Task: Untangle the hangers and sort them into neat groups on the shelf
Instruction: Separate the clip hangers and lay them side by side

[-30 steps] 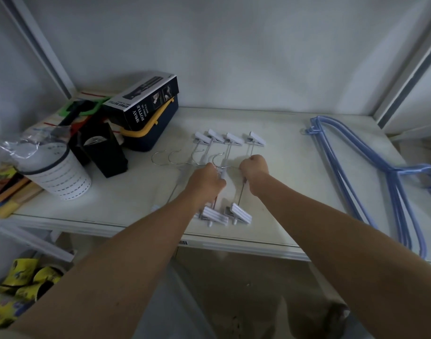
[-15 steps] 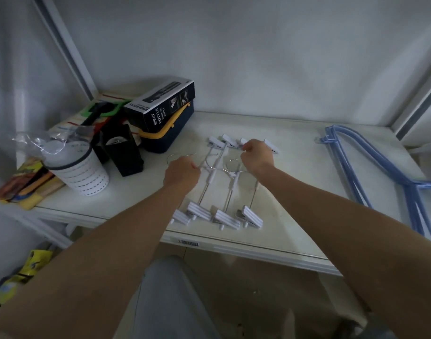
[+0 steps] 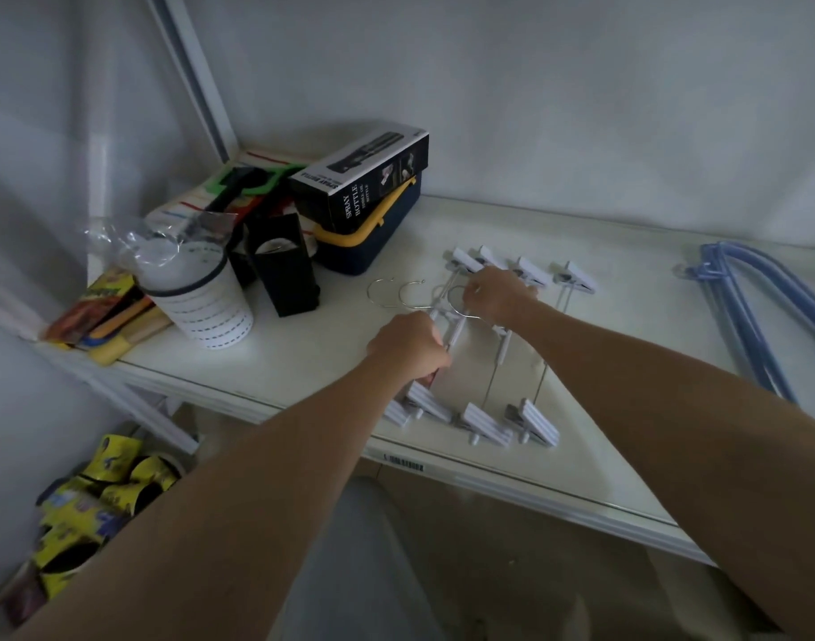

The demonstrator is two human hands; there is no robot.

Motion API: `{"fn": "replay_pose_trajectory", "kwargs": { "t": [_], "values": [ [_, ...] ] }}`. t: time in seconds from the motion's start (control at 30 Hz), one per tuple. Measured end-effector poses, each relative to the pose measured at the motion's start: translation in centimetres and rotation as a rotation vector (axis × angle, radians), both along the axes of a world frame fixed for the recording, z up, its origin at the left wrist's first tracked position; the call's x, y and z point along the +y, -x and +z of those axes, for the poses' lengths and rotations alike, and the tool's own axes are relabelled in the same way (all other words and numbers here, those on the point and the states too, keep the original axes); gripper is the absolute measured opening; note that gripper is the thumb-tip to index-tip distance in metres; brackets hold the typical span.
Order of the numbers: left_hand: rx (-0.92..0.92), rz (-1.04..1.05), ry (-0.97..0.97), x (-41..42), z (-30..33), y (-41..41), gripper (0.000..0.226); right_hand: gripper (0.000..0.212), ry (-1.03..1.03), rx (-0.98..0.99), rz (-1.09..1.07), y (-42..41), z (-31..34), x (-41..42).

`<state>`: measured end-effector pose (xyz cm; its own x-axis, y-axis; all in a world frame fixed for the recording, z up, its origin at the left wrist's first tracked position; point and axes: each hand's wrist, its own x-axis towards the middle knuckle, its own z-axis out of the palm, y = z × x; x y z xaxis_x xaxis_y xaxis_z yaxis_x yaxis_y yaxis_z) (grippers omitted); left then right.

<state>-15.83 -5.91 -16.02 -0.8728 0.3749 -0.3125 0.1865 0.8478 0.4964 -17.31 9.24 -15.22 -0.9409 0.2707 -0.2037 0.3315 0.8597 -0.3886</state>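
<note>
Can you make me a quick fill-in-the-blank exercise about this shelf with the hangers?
1. The plastic hangers at the shelf's right end are ____ in colour.
2. The box atop the navy case reads "SPRAY ____".
3. The clip hangers under both hands have ____ clips.
4. The navy case has a ____ handle.

Answers: blue; BOTTLE; white; yellow
</note>
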Motion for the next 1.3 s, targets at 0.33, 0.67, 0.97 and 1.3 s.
{"fn": "replay_pose_trajectory", "kwargs": {
  "t": [0.33, 0.67, 0.97, 1.3],
  "values": [
    [-0.08, -0.009, -0.088, 0.2, 0.3, -0.7, 0.013, 0.03, 0.024, 0.016, -0.091, 0.8, -0.7, 1.4],
    [-0.056, -0.059, 0.008, 0.1, 0.3, -1.1, 0.012, 0.029, 0.006, 0.027, -0.015, -1.0, -0.3, 0.9],
    [0.012, -0.077, 0.077, 0.3, 0.2, -1.0, 0.007, 0.041, 0.106, 0.291, -0.01, -2.9, -0.3, 3.1],
    [0.161, -0.095, -0.023, 4.7, 0.4, -3.1, 0.026, 0.05, 0.073, 0.097, -0.364, -6.0, -0.3, 7.0]
  ]
}}
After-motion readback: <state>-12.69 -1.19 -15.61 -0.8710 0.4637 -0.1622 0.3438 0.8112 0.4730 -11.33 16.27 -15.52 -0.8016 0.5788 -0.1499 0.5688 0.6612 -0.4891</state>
